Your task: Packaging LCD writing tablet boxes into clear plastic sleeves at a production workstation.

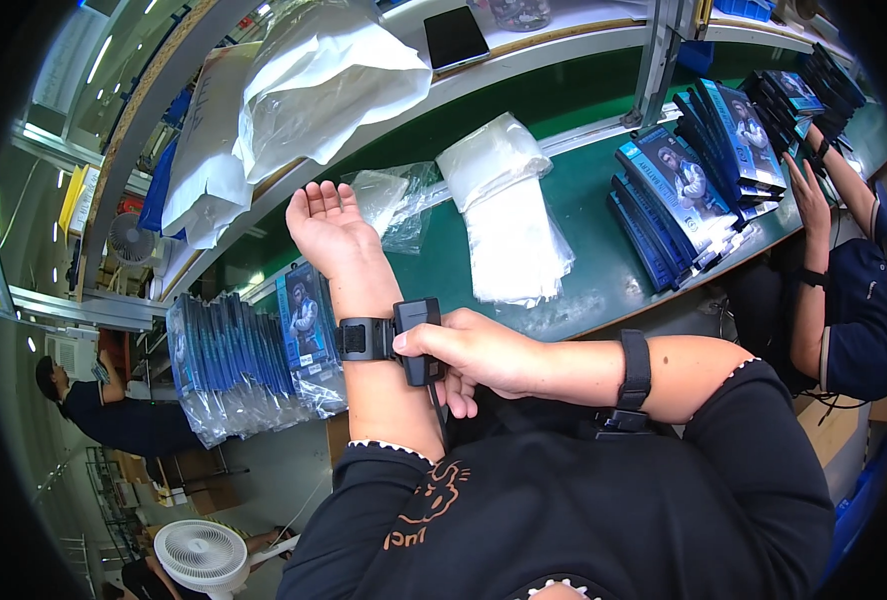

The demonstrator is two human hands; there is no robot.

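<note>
My left hand (334, 230) is raised over the green bench, palm up, fingers loosely bent and nothing in them. Around that wrist runs a black strap (364, 340) carrying a small black box-shaped device (419, 342) with a cable hanging down. My right hand (479, 352) reaches across and grips this device, thumb on its front, the other fingers partly hidden behind it. Another black band (636, 368) circles my right forearm. Beside my left forearm stands a row of blue boxed packages (229, 345) in clear plastic sleeves.
Clear plastic bags (509, 225) lie stacked on the green bench (604, 290), near a loose clear bag (394, 205). Blue boxes (679, 190) are piled at the right, where a co-worker (849, 290) handles more. White wrapping (329, 85) and a black tablet (456, 40) rest on the shelf.
</note>
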